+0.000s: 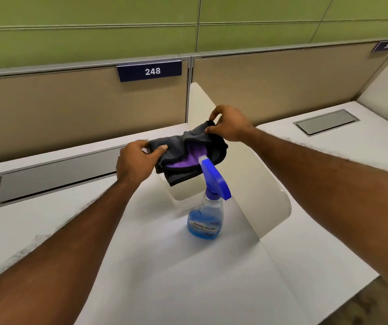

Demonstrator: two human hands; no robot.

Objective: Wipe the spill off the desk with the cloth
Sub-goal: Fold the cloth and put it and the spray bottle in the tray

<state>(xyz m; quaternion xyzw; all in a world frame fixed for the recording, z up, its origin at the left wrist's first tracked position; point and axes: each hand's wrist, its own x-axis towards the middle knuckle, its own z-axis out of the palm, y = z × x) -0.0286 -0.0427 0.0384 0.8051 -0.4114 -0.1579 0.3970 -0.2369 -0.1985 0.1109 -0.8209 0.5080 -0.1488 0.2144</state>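
Observation:
A grey cloth (183,146) with a purple inner face and black edging hangs in the air above the white desk (164,266). My left hand (136,160) pinches its left edge. My right hand (230,124) pinches its upper right corner. The cloth sags between the two hands. No spill shows on the desk surface from this view.
A clear spray bottle (205,216) of blue liquid with a blue trigger head stands upright on the desk just below the cloth. A white divider panel (272,207) runs along the right. A grey cable hatch (54,177) lies at the left, and a beige partition labelled 248 (152,71) stands behind.

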